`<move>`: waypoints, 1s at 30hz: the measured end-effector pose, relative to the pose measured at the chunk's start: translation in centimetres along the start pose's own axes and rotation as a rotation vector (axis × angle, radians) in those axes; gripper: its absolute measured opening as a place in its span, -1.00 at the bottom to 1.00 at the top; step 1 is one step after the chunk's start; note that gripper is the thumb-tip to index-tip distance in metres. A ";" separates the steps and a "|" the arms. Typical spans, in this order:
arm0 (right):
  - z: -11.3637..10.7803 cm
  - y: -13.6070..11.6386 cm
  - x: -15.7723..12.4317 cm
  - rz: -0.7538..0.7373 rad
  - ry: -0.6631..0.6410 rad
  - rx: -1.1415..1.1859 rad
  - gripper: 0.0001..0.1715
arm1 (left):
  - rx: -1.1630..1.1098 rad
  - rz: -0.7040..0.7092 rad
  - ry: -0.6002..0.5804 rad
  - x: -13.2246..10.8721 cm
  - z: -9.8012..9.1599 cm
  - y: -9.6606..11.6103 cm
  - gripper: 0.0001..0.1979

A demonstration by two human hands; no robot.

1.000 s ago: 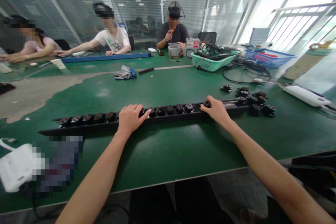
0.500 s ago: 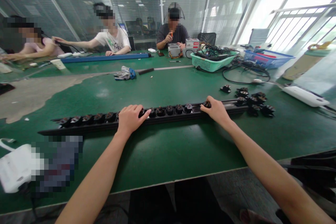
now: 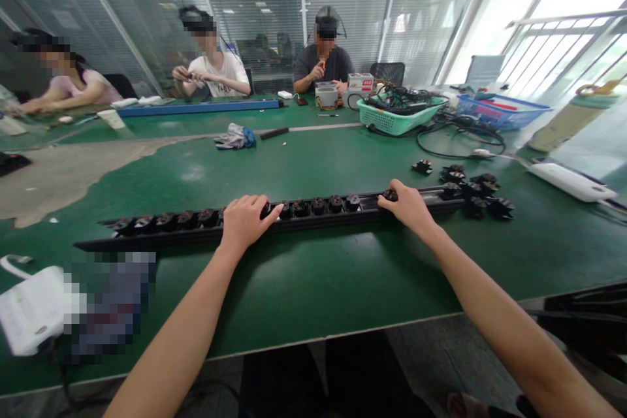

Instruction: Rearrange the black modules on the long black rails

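Stretching across the room, the green worktop [image 3: 313,287] has a smooth, faintly glossy top with a ragged greyish patch [image 3: 73,170] towards the left. Glass partitions [image 3: 274,6] with blinds stand behind, and daylight comes in past a railing [image 3: 568,26] on the right. Three co-workers sit along the far side, near a blue bar [image 3: 200,107] and a green plastic basket [image 3: 401,120] heaped with cables.

On the person's own side lies a long black rail [image 3: 161,243], straight and trough-shaped, set at a slight slant. Chunky, rounded black socket modules [image 3: 318,205] sit along it in a row. At its right end, loose modules [image 3: 484,181] are bunched on the worktop, jagged in outline, with a white power strip [image 3: 571,181] beyond them. A white adapter [image 3: 34,310] rests at the near left.

Both forearms reach forward, well apart. The left hand [image 3: 243,222] arches over the rail, fingers together, thumb stretched to the right, with a module between thumb and forefinger; I cannot tell whether that one is gripped or merely touched. The right hand [image 3: 406,204] is nearly closed, thumb and curled forefinger pinching one dark module [image 3: 390,195] at the rail, just right of a bare stretch of channel.
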State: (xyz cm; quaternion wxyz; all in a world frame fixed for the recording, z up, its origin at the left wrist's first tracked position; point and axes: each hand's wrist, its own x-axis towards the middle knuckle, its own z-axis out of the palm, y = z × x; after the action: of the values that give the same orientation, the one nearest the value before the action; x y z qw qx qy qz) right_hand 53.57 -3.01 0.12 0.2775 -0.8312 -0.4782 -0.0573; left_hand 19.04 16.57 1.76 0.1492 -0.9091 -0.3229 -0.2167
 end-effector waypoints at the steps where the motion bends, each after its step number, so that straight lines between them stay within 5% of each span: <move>1: 0.0 0.1 0.0 -0.001 -0.002 -0.001 -0.70 | -0.006 -0.001 -0.001 0.0 0.0 0.0 -0.44; 14: -0.2 0.3 0.2 0.024 -0.035 -0.018 -0.71 | -0.022 0.000 -0.006 0.0 -0.2 0.0 -0.45; 22: 0.1 1.1 0.7 -0.090 -0.091 -0.139 -0.73 | 0.006 -0.001 0.006 -0.1 -0.2 0.0 -0.46; 30: -0.1 1.3 0.3 -0.078 -0.063 -0.024 -0.65 | -0.001 0.000 -0.007 0.0 -0.3 0.1 -0.45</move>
State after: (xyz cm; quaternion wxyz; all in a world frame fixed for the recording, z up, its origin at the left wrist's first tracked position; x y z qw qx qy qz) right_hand 54.80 -3.34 -0.24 0.2496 -0.8166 -0.5183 -0.0476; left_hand 19.00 16.40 1.96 0.1475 -0.9100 -0.3234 -0.2136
